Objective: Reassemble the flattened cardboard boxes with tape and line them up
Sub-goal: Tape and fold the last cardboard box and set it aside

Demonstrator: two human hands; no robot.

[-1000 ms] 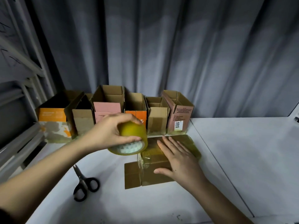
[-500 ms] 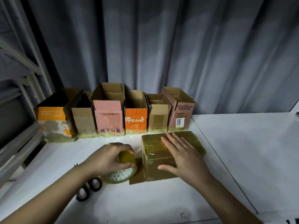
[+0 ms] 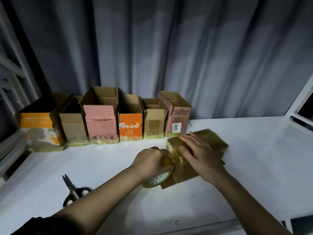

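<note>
A brown cardboard box (image 3: 213, 141), wrapped in shiny clear tape, lies on its side on the white table (image 3: 254, 175). My right hand (image 3: 198, 155) presses flat on its top with straight fingers. My left hand (image 3: 150, 161) grips a yellowish tape roll (image 3: 159, 180) held tight against the box's left end, beside a loose flap. Several assembled boxes stand in a row at the back: an orange and white one (image 3: 36, 126), a plain brown one (image 3: 72, 122), a pink one (image 3: 100, 122), an orange PRAMY one (image 3: 130, 126), a small brown one (image 3: 154, 122) and a pinkish one labelled 6845 (image 3: 177, 116).
Black-handled scissors (image 3: 72, 190) lie on the table at the front left, partly under my left forearm. A grey curtain (image 3: 169, 48) hangs behind the boxes. Grey shelf rails (image 3: 10, 78) stand at the left and a white frame (image 3: 303, 106) at the right.
My left hand brought the tape roll down from above the box to the table and in against the box's left end. My right hand stayed pressed on the box.
</note>
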